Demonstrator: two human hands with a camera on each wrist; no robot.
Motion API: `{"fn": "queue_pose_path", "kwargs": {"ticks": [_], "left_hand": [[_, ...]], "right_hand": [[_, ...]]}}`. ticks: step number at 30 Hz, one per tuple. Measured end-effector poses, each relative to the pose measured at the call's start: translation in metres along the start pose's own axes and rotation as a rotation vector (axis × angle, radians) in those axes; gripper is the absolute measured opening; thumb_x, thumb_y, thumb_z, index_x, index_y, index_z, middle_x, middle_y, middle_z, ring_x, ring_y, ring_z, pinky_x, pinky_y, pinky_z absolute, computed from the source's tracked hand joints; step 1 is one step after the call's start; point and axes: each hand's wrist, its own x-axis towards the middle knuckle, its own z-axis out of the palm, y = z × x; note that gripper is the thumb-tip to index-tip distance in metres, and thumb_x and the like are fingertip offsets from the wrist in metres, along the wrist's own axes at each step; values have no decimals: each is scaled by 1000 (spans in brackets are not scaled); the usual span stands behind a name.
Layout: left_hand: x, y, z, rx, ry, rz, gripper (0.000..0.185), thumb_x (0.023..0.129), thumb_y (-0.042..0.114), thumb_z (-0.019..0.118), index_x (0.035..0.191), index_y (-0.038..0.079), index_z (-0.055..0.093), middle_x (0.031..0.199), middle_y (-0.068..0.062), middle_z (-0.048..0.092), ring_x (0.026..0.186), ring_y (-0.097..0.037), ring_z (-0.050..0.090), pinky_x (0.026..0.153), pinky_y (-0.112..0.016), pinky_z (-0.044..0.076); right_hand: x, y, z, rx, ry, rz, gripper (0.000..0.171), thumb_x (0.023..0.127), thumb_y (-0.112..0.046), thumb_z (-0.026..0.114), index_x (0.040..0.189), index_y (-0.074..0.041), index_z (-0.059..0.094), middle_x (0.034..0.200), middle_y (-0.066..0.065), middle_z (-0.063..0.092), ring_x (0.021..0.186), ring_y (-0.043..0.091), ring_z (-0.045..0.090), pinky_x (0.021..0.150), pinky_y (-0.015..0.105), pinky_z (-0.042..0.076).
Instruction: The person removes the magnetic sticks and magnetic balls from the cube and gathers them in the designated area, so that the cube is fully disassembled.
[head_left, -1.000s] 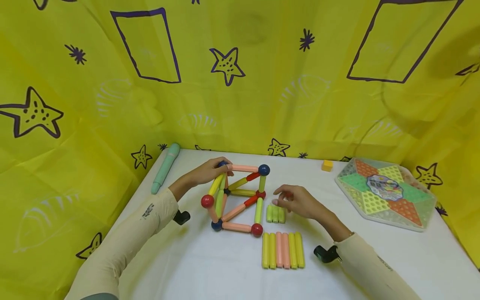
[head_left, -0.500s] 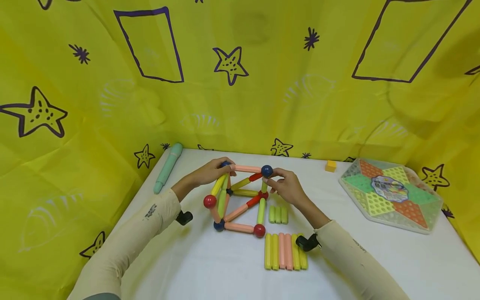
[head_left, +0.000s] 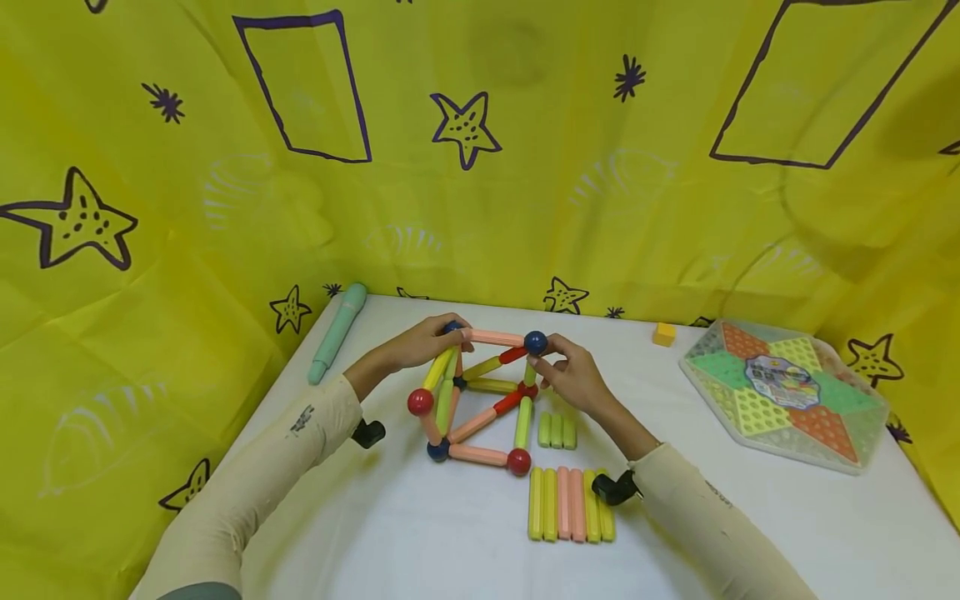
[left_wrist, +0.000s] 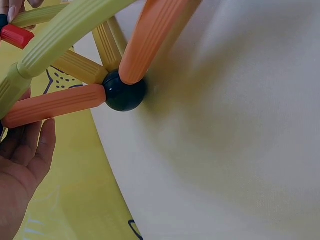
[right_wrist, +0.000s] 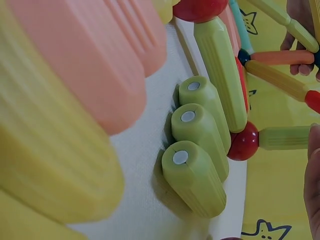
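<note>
Evidently, the rod-and-ball frame (head_left: pixel 472 396) was steadied at both top corners. Its left blue ball (head_left: pixel 448 328) was gripped by the left hand (head_left: pixel 416 343), its right blue ball (head_left: pixel 536 342) pinched by the right hand (head_left: pixel 573 379).

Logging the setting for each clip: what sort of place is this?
Probably a makeshift tabletop play corner: a white table hemmed in by a yellow star-printed cloth backdrop, with a magnetic rod-and-ball structure held by both hands and a hexagonal Chinese checkers board to the side.

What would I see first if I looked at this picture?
First, the colourful frame of sticks and balls in the middle of the white table. The left hand holds its top left corner and the right hand pinches by the blue ball. Bright yellow star curtains hang all around.
</note>
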Motion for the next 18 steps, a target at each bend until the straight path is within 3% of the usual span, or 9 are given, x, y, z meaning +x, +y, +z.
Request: {"fn": "queue_pose_path", "kwargs": {"ticks": [10, 18], "left_hand": [[0, -2, 0, 8, 3, -4, 39, 108, 37, 43, 129, 6, 55, 123, -19, 67, 124, -39, 58, 108, -51, 44], [1, -1, 0, 9, -4, -8, 40, 108, 38, 43, 129, 6, 54, 123, -15, 68, 125, -40, 58, 109, -49, 44]], "right_hand": [[-3, -1, -3, -53, -8, -11, 20, 101, -11, 61, 119, -3, 61, 112, 22, 64, 71, 42, 68, 46, 23, 36], [-5, -2, -7, -76, 1, 41, 24, 103, -13, 54, 123, -3, 63, 113, 22, 62, 73, 39, 69, 55, 24, 48]]}}
